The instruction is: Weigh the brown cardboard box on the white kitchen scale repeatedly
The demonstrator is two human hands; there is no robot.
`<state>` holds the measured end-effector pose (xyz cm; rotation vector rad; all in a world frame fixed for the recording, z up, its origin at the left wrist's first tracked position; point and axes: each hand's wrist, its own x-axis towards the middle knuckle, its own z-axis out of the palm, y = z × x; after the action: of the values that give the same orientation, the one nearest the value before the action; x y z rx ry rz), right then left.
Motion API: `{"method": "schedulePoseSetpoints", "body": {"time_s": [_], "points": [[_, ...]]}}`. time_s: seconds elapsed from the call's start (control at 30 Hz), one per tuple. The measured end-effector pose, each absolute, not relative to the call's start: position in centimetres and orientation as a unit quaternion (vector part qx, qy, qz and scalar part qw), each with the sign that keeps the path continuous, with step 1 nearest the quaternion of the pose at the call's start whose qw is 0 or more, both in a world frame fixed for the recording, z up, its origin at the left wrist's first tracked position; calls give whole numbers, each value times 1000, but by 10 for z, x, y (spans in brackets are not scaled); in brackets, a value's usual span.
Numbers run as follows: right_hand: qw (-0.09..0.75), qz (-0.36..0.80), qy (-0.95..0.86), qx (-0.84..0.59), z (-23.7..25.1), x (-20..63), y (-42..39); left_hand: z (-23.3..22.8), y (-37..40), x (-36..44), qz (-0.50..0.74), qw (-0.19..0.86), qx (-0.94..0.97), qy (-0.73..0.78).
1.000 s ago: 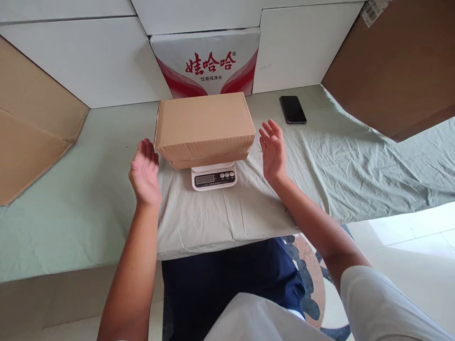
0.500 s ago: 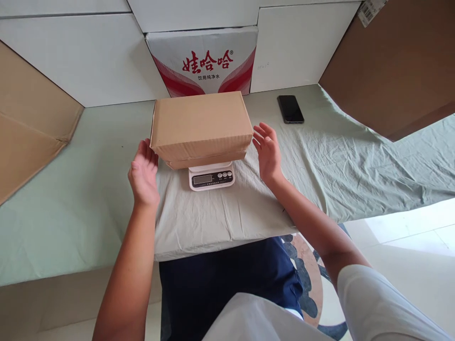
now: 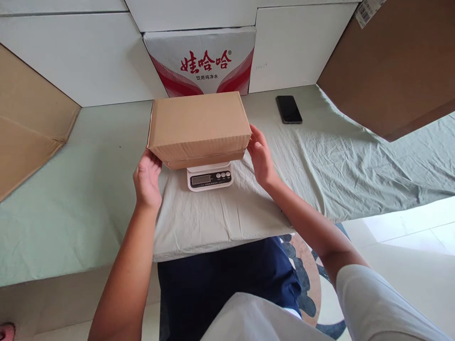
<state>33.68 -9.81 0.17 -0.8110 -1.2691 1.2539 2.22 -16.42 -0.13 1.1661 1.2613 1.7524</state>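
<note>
A closed cardboard box (image 3: 199, 127) rests on a small white kitchen scale (image 3: 209, 176) (display and buttons facing the person), which stands on a pale green cloth (image 3: 106, 189) covering the work surface. The left hand (image 3: 147, 177), fingers spread open, touches the box's lower left end; the right hand (image 3: 261, 156), likewise open, lies flat against its right end. Neither hand grips. A black phone (image 3: 288, 109) lies well apart to the right, and a red-and-white printed carton (image 3: 201, 61) stands just behind the box.
</note>
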Motion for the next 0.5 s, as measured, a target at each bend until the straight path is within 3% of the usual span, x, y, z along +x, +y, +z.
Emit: {"method": "schedulePoseSetpoints", "body": {"time_s": [0.5], "points": [[542, 519, -575, -326, 10, 313, -95, 3, -155, 31, 673, 329, 484, 453]]}}
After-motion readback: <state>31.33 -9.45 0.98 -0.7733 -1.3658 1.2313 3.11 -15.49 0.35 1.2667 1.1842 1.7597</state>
